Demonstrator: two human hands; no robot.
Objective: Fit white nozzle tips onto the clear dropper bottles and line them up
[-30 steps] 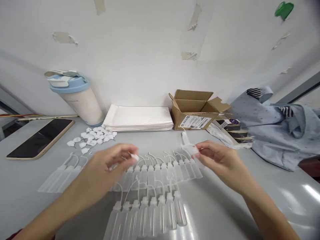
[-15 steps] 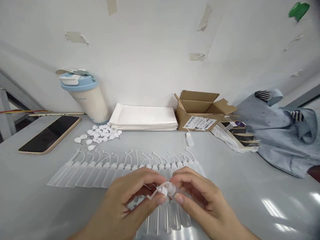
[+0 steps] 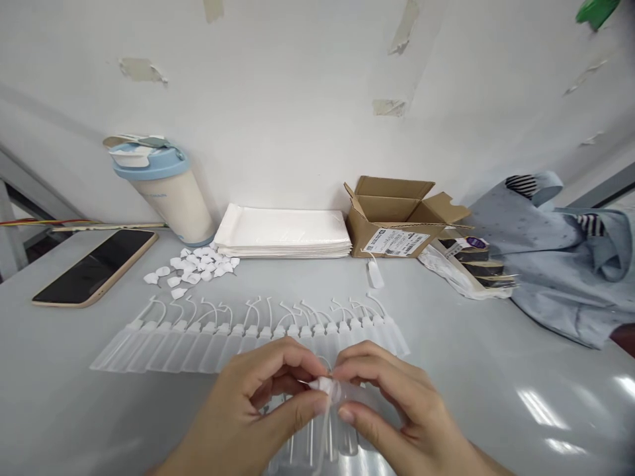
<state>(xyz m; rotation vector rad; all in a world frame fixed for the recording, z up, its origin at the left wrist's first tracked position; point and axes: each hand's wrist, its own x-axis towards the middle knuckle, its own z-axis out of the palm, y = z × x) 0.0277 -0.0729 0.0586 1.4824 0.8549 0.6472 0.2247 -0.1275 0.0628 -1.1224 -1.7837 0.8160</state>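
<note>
My left hand (image 3: 282,390) pinches a small white pointed cap (image 3: 323,384) between thumb and fingertips. Closed around a translucent squeeze bottle (image 3: 364,393), my right hand (image 3: 391,396) holds it sideways, its neck toward the left. Cap and bottle neck meet end to end; how firmly they are joined I cannot tell. A thin white strap (image 3: 325,433) hangs down from the neck. Under my hands lie several clear tubes (image 3: 300,446), partly hidden. Just beyond, a row of translucent bottles (image 3: 198,347) with strap-like tails lies side by side.
A pile of white caps (image 3: 198,264) lies behind the row, with a phone (image 3: 94,268) and a tumbler (image 3: 171,198) at left. White envelopes (image 3: 285,231) are stacked by the wall, next to an open cardboard box (image 3: 391,225). One bottle (image 3: 376,272) lies before it; blue cloth (image 3: 555,264) is at right.
The white cap, held beside the bottle's neck before, is now against its end and points left. The bottle has turned more sideways, and its strap now hangs toward me.
</note>
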